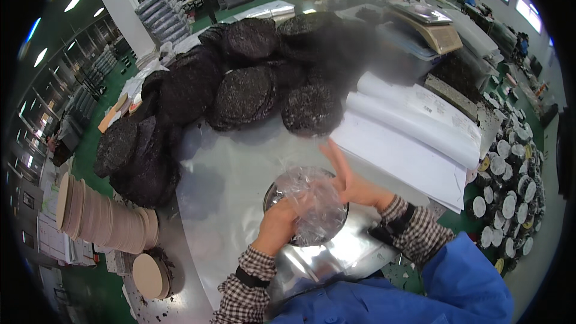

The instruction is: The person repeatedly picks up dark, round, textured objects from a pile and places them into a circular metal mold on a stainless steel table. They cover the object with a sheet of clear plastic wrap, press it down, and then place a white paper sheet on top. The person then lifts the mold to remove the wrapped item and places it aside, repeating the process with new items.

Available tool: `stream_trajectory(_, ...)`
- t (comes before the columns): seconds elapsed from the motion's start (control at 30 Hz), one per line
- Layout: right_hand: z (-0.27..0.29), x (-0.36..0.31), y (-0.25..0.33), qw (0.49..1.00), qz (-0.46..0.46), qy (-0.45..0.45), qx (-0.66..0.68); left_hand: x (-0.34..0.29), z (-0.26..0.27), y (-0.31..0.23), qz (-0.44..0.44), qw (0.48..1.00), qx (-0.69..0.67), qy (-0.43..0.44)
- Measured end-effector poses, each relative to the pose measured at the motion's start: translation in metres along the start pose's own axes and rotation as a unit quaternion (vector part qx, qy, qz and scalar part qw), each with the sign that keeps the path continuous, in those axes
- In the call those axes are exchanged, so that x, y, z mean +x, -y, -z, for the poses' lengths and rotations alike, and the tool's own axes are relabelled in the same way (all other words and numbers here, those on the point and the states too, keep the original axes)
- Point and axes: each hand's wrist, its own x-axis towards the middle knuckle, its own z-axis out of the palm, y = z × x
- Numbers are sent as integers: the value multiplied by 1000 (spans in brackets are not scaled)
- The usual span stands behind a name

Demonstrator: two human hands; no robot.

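A crumpled clear plastic bag (315, 219) lies over a round metal pan (269, 197) in front of me. My left hand (279, 223) is closed on the near left side of the bag, its fingertips hidden under the film. At the bag's right edge my right hand (360, 187) has its fingers stretched and apart, pointing up and away. Beyond them, round black cakes of dark pressed material (246, 93) are piled in a wide arc, the closest one (312, 110) just past the pan.
White paper sheets (396, 156) lie right of the pan. A leaning stack of round beige boards (108, 216) stands left, with a shorter stack (150, 276) nearby. A scale (435, 30) sits far right. Several round wrapped pieces (507, 198) are heaped beyond the right edge.
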Motion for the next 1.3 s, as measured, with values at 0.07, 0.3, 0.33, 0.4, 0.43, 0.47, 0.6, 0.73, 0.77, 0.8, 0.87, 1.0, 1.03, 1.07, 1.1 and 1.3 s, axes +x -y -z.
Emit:
stream_trajectory(0.07, 16, 6, 2, 961, 92, 191, -180, 3, 1, -4, 123, 991, -48, 35)
stream_trajectory(0.3, -25, -5, -34, 882, 8, 78, -466, 3, 32, -62, 94, 995, -34, -29)
stream_trajectory(0.33, -28, 0, -37, 859, 40, 73, -505, 4, 29, -71, 93, 996, 0, -15)
stream_trajectory(0.4, 10, 22, -14, 889, -35, 256, -377, 8, 12, -81, 115, 993, 38, -10)
stream_trajectory(0.43, 34, 26, 13, 908, -62, 300, -285, 11, 6, -77, 141, 989, 44, -25)
stream_trajectory(0.47, 63, 28, 46, 923, -122, 261, -255, 19, 7, -71, 215, 975, 30, 54)
stream_trajectory(0.6, 235, -51, 99, 872, -234, -41, -428, 49, -4, -43, 325, 940, -25, 102)
stream_trajectory(0.73, 310, -117, 82, 830, -328, 32, -451, 55, -5, -27, 135, 972, -48, -184)
stream_trajectory(0.77, 302, -102, 87, 839, -327, -5, -435, 51, -8, -30, 140, 980, -9, -140)
stream_trajectory(0.8, 286, -86, 91, 850, -327, -43, -410, 43, -11, -32, 143, 985, 33, -88)
stream_trajectory(0.87, 267, -71, 96, 869, -324, -123, -355, 38, -8, -39, 160, 985, 61, -28)
stream_trajectory(1.0, 341, -93, 30, 470, 52, -217, -854, 57, -7, -63, 184, 982, 24, -46)
stream_trajectory(1.03, 358, -98, 20, 358, 93, -165, -915, 58, -11, -64, 180, 982, 24, -48)
stream_trajectory(1.07, 362, -88, 4, 378, 40, -186, -906, 55, -11, -62, 187, 981, 35, -49)
stream_trajectory(1.1, 362, -82, -11, 397, -16, -205, -894, 53, -12, -59, 183, 980, 51, -52)
stream_trajectory(1.3, 380, -87, 69, 775, -262, -395, -419, 53, -20, -60, 196, 974, 25, -107)
